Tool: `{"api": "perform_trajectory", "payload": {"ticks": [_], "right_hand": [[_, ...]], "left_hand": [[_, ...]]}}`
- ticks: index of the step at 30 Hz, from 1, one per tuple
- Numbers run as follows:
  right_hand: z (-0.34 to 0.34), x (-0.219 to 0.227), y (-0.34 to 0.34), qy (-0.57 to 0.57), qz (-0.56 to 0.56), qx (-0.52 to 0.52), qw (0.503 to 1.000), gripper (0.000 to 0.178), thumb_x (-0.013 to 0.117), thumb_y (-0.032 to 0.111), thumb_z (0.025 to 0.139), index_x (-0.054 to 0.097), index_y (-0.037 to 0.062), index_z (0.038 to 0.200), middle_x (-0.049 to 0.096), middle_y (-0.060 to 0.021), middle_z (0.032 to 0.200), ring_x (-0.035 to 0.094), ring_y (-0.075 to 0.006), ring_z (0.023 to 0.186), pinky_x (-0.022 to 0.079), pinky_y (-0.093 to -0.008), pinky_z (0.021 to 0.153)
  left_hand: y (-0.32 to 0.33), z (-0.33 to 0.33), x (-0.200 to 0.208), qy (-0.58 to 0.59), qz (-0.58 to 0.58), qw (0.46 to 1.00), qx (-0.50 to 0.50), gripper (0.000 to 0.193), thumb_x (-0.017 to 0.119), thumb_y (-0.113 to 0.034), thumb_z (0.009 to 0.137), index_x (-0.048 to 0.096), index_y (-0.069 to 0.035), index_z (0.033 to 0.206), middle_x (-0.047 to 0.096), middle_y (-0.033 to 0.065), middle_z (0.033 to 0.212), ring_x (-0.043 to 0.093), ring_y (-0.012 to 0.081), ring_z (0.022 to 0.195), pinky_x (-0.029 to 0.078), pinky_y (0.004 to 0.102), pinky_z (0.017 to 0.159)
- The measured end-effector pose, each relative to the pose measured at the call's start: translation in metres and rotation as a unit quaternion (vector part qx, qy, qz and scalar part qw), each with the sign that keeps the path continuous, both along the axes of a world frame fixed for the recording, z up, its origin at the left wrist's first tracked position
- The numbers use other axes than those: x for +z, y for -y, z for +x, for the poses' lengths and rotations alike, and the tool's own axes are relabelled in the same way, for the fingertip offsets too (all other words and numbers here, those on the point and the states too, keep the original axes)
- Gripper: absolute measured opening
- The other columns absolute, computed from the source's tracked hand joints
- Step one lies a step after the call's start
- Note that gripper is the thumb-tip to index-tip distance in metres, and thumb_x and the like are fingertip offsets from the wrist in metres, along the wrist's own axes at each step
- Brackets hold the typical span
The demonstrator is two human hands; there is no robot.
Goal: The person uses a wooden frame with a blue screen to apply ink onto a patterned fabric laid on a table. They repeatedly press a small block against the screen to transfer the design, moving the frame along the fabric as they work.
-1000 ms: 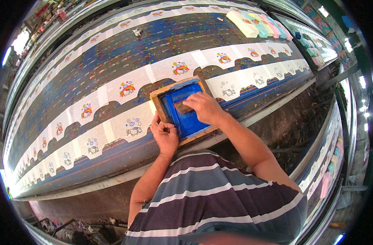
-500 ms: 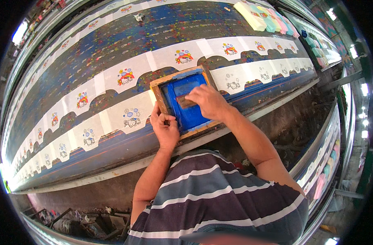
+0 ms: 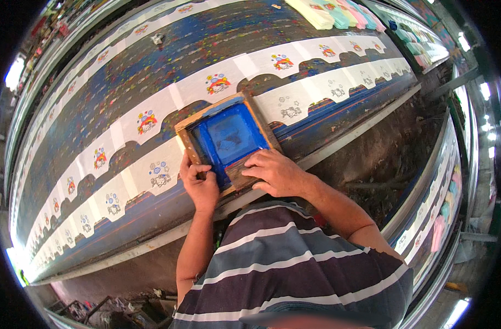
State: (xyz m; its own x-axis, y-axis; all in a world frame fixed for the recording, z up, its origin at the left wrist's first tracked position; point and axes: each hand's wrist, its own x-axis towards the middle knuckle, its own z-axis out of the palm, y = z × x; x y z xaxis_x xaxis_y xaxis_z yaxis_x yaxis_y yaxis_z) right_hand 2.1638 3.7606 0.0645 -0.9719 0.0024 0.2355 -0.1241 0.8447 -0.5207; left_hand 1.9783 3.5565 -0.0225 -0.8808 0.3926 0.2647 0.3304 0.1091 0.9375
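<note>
A wooden-framed printing screen [image 3: 207, 113] with blue mesh lies tilted over the near row of white fabric pieces [image 3: 143, 189]. My left hand [image 3: 200, 185] grips the frame's left side, fingers curled at its near left corner. In my right hand [image 3: 276, 172] is a squeegee [image 3: 240, 179], its brownish blade resting inside the frame along the near edge. A faint dark patch of the design shows through the mesh. Left of the frame, the closest fabric piece carries a grey outline cartoon with blue shapes. The fabric directly beneath the screen is hidden.
Beyond the screen runs another row of white pieces [image 3: 127, 126] with colourful rainbow prints. Folded pastel cloths [image 3: 310, 15] lie at the table's far right. A small crumpled scrap [image 3: 158, 39] sits farther back. The table's pale front edge [image 3: 365, 127] runs close to my body.
My right hand has drawn the squeegee from mid-mesh toward me to the frame's near edge. My left hand keeps its hold on the frame. The whole view has shifted, moving the scene leftward.
</note>
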Motion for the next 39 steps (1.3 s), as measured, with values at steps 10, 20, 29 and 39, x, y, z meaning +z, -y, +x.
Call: {"api": "perform_trajectory", "payload": {"ticks": [10,20,29,39], "right_hand": [[0.075,-0.038,-0.092,-0.104,-0.219,-0.257,0.936,0.039,0.084,0.011,0.101,0.078,0.0042,0.139,0.074,-0.0195,0.144,0.071,-0.0399,0.135,0.056,-0.0493,0.118],[0.14,-0.052,-0.202,-0.117,-0.222,-0.238,0.938,0.041,0.084,0.007,0.098,0.079,0.0034,0.138,0.075,-0.0162,0.145,0.07,-0.0365,0.138,0.053,-0.0481,0.121],[0.156,-0.042,-0.237,-0.103,-0.248,-0.169,0.948,0.04,0.084,0.004,0.097,0.079,0.0034,0.136,0.076,-0.0168,0.145,0.07,-0.036,0.138,0.054,-0.0479,0.121],[0.139,-0.017,-0.223,-0.16,-0.102,-0.069,0.979,0.043,0.089,0.009,0.092,0.077,0.0072,0.133,0.072,-0.0129,0.141,0.069,-0.0376,0.135,0.056,-0.0534,0.117]], "left_hand": [[-0.078,0.047,0.022,-0.065,0.026,0.998,-0.006,0.029,0.071,0.017,0.085,0.075,-0.009,0.096,0.048,0.0268,0.18,0.052,0.0427,0.164,0.043,0.0488,0.132],[-0.188,0.103,-0.003,0.011,0.035,0.999,-0.003,0.022,0.075,0.014,0.085,0.073,-0.007,0.092,0.053,0.0266,0.178,0.05,0.0394,0.166,0.044,0.0449,0.13],[-0.196,0.108,-0.007,0.081,0.021,0.996,0.021,0.024,0.072,0.017,0.083,0.07,-0.005,0.094,0.057,0.0231,0.177,0.062,0.0312,0.157,0.048,0.0395,0.125],[-0.195,0.108,-0.004,0.122,0.067,0.99,0.006,0.025,0.069,0.017,0.085,0.069,-0.006,0.092,0.053,0.0218,0.181,0.059,0.0285,0.16,0.046,0.0378,0.125]]}}
